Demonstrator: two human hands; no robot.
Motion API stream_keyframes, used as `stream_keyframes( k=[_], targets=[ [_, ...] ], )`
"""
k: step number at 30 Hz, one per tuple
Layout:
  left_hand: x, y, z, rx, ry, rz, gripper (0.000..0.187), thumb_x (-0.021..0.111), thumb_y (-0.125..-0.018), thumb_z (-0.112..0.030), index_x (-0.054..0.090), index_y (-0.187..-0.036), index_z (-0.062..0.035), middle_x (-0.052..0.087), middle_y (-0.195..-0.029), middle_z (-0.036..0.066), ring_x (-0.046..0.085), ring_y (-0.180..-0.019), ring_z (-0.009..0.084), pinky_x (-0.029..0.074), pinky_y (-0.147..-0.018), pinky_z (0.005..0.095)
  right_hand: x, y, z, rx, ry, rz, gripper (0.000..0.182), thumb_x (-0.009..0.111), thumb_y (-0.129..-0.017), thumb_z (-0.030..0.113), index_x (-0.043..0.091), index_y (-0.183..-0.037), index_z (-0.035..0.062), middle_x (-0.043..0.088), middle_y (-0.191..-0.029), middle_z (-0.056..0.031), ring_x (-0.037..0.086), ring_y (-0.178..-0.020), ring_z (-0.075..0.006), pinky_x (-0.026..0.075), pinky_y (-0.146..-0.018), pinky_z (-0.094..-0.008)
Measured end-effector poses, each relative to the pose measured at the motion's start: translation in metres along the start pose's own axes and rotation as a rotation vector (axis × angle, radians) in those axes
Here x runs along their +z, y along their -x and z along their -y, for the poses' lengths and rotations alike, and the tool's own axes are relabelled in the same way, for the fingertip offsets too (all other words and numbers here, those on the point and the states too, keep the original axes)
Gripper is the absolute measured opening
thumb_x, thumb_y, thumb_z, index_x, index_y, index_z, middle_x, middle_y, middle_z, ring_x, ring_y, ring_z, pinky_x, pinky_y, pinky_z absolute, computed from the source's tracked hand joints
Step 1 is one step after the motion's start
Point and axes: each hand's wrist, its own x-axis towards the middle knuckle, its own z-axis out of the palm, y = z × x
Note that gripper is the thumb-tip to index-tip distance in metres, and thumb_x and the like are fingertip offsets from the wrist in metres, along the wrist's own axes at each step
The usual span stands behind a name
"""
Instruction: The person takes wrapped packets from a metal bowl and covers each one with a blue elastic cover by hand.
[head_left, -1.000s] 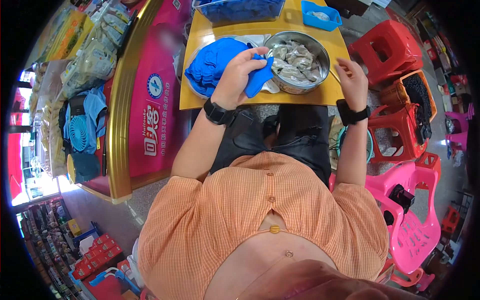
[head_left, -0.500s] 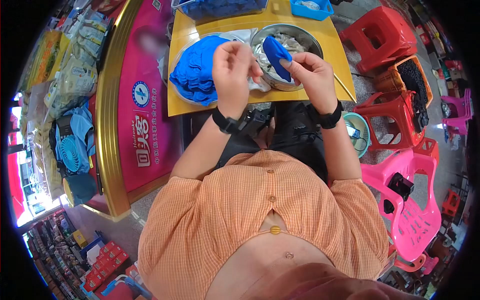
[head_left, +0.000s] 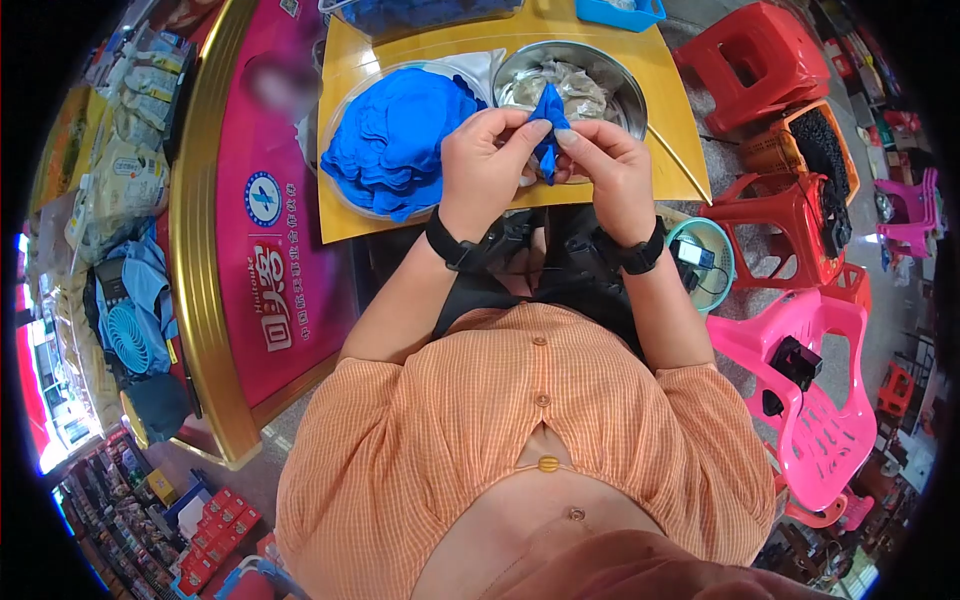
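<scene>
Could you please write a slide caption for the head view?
Left hand and right hand pinch a blue fabric-like piece near a metal bowl.

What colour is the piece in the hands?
The piece is bright blue; the head view shows it.

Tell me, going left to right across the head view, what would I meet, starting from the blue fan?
Blue fan → pink panel → pile of blue pieces → left hand → held blue piece → right hand → turquoise basket → orange crate → purple-pink stool.
</scene>
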Motion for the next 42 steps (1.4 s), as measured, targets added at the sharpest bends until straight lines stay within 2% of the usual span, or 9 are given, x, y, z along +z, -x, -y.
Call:
stream_keyframes(
  k=[7,12,16,19,23,26,33,40,42],
  targets=[
    [-0.011,-0.013,0.004,0.245,-0.464,0.088,0.013,0.066,-0.087,-0.007,0.067,-0.095,0.0029,0.066,-0.079,0.005,0.063,-0.064,0.0088,0.05,-0.055,0.0207,0.001,-0.003,-0.002,-0.026,0.101,0.006,0.016,0.067,-0.089,0.011,0.068,-0.097,-0.003,0.066,-0.078,-0.0031,0.06,-0.066,-0.0078,0.051,-0.062,-0.0215],
    [-0.006,-0.019,-0.002,-0.14,0.144,-0.058,0.012,0.066,-0.086,-0.01,0.064,-0.086,0.0019,0.064,-0.074,0.006,0.061,-0.062,0.0105,0.046,-0.047,0.0226,0.008,-0.009,0.004,-0.079,0.22,0.038,0.016,0.066,-0.09,0.012,0.068,-0.098,-0.0025,0.066,-0.079,-0.0024,0.061,-0.068,-0.0072,0.052,-0.064,-0.0211],
    [-0.004,-0.015,-0.006,-0.12,0.183,-0.017,0.014,0.065,-0.091,-0.012,0.063,-0.089,0.0021,0.062,-0.069,0.004,0.052,-0.051,0.007,0.04,-0.046,0.02,0.009,-0.019,0.011,-0.12,0.115,0.066,0.018,0.066,-0.091,0.012,0.068,-0.1,-0.0035,0.067,-0.08,-0.0029,0.062,-0.07,-0.0073,0.051,-0.064,-0.0208],
    [-0.011,-0.022,0.005,0.109,-0.118,-0.112,0.014,0.069,-0.085,-0.01,0.066,-0.088,0.0033,0.065,-0.068,0.009,0.06,-0.057,0.0117,0.046,-0.05,0.0253,-0.003,-0.034,0.013,-0.1,0.332,0.072,0.018,0.066,-0.091,0.013,0.067,-0.098,-0.0036,0.066,-0.079,-0.0015,0.061,-0.069,-0.0057,0.05,-0.063,-0.0201],
    [-0.029,-0.03,-0.009,0.027,-0.291,-0.084,0.014,0.064,-0.086,-0.011,0.067,-0.091,0.0019,0.065,-0.072,0.014,0.062,-0.059,0.0192,0.047,-0.055,0.0297,-0.041,-0.077,0.03,-0.317,1.168,0.266,0.027,0.062,-0.077,0.002,0.069,-0.103,0.0069,0.069,-0.094,-0.0119,0.066,-0.085,-0.0311,0.054,-0.076,-0.0346],
    [-0.035,-0.038,0.005,0.185,-0.352,-0.106,0.013,0.059,-0.088,-0.009,0.064,-0.091,0.0027,0.063,-0.073,0.018,0.061,-0.065,0.0285,0.048,-0.06,0.0335,-0.067,-0.103,0.012,-0.57,1.439,0.558,0.037,0.056,-0.075,-0.007,0.065,-0.109,0.0057,0.066,-0.108,-0.0126,0.062,-0.099,-0.0327,0.051,-0.085,-0.0365],
    [-0.031,-0.042,0.007,0.065,-0.209,-0.094,0.01,0.052,-0.086,-0.006,0.054,-0.084,0.0034,0.057,-0.072,0.022,0.055,-0.064,0.0357,0.044,-0.06,0.0387,-0.051,-0.11,0.021,-0.201,1.785,0.661,0.025,0.06,-0.073,0.0,0.066,-0.097,0.0036,0.064,-0.097,-0.0149,0.061,-0.094,-0.0362,0.05,-0.082,-0.042],
    [-0.026,-0.042,-0.01,-0.041,-0.194,-0.003,0.01,0.061,-0.082,-0.008,0.057,-0.081,0.0009,0.061,-0.071,0.01,0.058,-0.059,0.0143,0.045,-0.053,0.0295,-0.065,-0.099,0.041,-0.176,1.395,0.609,0.017,0.066,-0.082,0.012,0.063,-0.095,0.0016,0.064,-0.087,-0.0106,0.063,-0.082,-0.0242,0.052,-0.073,-0.0338],
    [-0.023,-0.041,-0.011,-0.097,-0.095,0.019,0.01,0.064,-0.081,-0.008,0.058,-0.082,0.0008,0.062,-0.072,0.007,0.058,-0.059,0.0104,0.046,-0.051,0.0266,-0.071,-0.092,0.041,0.121,0.871,0.493,0.022,0.061,-0.09,0.016,0.059,-0.108,0.0021,0.064,-0.095,-0.007,0.064,-0.088,-0.0174,0.054,-0.077,-0.0311]
  ],
)
